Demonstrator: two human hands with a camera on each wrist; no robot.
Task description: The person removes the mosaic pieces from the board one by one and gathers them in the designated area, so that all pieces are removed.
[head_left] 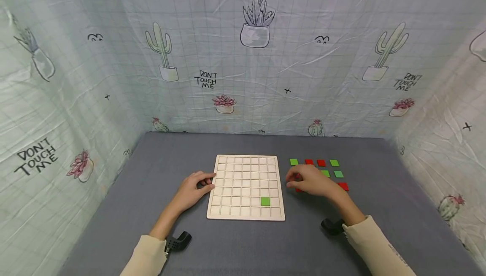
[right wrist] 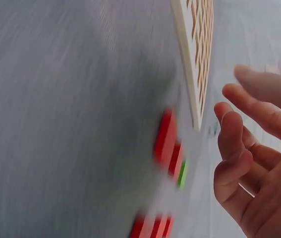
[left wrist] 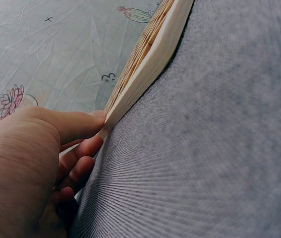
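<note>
A pale wooden grid board [head_left: 239, 191] lies on the grey table, with one green tile [head_left: 265, 201] in a cell at its lower right. My left hand [head_left: 193, 191] is at the board's left side; in the left wrist view the thumb [left wrist: 83, 124] and bent fingers touch the edge. Right of the board, my right hand [head_left: 309, 179] hovers over loose red and green square tiles, covering some. Its fingers [right wrist: 229, 134] are loosely bent in the right wrist view, with nothing visible held. Red tiles [right wrist: 166, 136] lie on the table below it.
Other loose tiles include a green tile [head_left: 294, 162], a red tile [head_left: 321, 163] and a red tile [head_left: 343, 186] near the right forearm. A patterned cloth [head_left: 212, 56] hangs behind and at both sides of the table [head_left: 243, 250]. Each wrist carries a black camera mount [head_left: 179, 241].
</note>
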